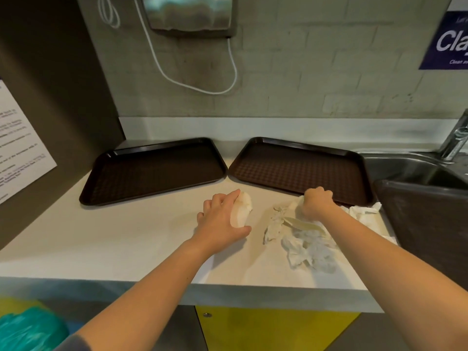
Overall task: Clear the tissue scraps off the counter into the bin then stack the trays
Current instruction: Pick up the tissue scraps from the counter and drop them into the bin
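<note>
Here, two dark brown rectangular plastic trays, left tray point(154, 171) and right tray point(301, 168), flat side by side on the pale tabletop point(121, 239), near corners almost touching, nothing in either. Left hand point(220, 221) curled in a grip round a white tissue wad point(243, 209), wad between fingers and thumb, long axis running away towards the trays. Right hand point(317, 202) fisted, pinching a scrap at the right tray's front edge. Loose crumpled tissue scraps point(301, 244) just under the right forearm. Teal bin liner point(27, 330) at lower left, contents hidden.

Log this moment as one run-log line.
left hand: grips tissue wad | right hand: grips scrap | loose scraps: on counter | trays: unstacked
</note>
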Demonstrator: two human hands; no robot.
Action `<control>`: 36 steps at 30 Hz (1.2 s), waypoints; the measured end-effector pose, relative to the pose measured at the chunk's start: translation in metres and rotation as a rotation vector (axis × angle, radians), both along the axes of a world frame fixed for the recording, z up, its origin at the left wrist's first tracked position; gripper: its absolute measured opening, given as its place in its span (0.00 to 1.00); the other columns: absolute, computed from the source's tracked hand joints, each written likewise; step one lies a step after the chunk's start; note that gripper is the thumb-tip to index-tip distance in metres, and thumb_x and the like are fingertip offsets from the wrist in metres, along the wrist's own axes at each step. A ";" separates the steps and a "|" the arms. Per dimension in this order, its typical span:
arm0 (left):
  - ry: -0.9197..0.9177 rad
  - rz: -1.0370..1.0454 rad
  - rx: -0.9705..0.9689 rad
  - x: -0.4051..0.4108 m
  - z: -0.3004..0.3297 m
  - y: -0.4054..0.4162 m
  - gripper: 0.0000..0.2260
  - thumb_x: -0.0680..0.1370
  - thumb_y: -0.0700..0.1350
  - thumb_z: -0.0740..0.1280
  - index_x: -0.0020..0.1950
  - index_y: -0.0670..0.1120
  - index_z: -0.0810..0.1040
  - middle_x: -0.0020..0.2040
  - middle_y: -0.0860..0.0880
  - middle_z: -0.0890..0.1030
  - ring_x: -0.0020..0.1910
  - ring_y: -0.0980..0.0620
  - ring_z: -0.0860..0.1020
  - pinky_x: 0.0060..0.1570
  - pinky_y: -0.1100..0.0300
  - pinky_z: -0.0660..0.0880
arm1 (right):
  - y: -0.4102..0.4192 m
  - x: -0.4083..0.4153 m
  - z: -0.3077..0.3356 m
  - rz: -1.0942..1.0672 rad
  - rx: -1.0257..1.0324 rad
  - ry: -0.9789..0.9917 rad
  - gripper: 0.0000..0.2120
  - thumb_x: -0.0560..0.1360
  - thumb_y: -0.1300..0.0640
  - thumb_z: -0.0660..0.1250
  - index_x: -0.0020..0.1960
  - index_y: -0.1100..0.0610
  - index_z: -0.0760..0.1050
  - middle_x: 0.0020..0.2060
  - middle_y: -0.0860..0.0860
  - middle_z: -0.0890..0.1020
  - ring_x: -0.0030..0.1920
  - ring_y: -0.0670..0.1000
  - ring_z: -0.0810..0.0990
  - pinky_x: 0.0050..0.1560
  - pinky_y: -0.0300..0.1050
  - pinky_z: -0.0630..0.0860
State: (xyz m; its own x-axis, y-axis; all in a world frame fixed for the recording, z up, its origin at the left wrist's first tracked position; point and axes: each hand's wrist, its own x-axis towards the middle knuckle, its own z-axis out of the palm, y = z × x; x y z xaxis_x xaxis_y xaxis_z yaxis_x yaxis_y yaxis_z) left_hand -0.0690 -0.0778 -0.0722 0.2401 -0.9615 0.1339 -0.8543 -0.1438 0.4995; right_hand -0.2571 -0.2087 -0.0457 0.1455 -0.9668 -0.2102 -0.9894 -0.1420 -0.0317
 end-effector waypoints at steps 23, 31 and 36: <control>-0.106 0.340 -0.150 0.077 0.059 0.099 0.39 0.67 0.60 0.69 0.72 0.59 0.52 0.70 0.51 0.61 0.66 0.46 0.60 0.61 0.47 0.62 | 0.074 0.149 0.064 0.486 -0.364 -0.770 0.13 0.74 0.62 0.64 0.58 0.62 0.70 0.57 0.61 0.74 0.60 0.61 0.70 0.55 0.52 0.70; -0.160 0.687 -0.118 0.118 0.065 0.251 0.35 0.67 0.59 0.69 0.70 0.60 0.56 0.68 0.51 0.63 0.66 0.45 0.59 0.63 0.45 0.60 | 0.199 0.234 0.064 0.739 -0.155 -0.907 0.08 0.74 0.62 0.64 0.53 0.58 0.71 0.52 0.54 0.75 0.53 0.56 0.74 0.53 0.53 0.75; -0.161 0.888 0.064 0.121 0.055 0.345 0.36 0.69 0.60 0.69 0.72 0.60 0.53 0.71 0.50 0.60 0.68 0.43 0.60 0.63 0.44 0.60 | 0.285 0.259 0.050 0.972 -0.056 -0.935 0.09 0.75 0.63 0.62 0.55 0.60 0.69 0.55 0.57 0.73 0.56 0.56 0.72 0.56 0.49 0.70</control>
State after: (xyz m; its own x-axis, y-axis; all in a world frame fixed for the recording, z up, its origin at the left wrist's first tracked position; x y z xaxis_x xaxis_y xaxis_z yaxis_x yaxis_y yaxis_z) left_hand 0.0517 0.2670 -0.0168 0.8804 -0.4379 0.1822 -0.4743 -0.8069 0.3521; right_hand 0.0017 0.0759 0.0038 0.8366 -0.3952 0.3793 -0.0995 -0.7906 -0.6042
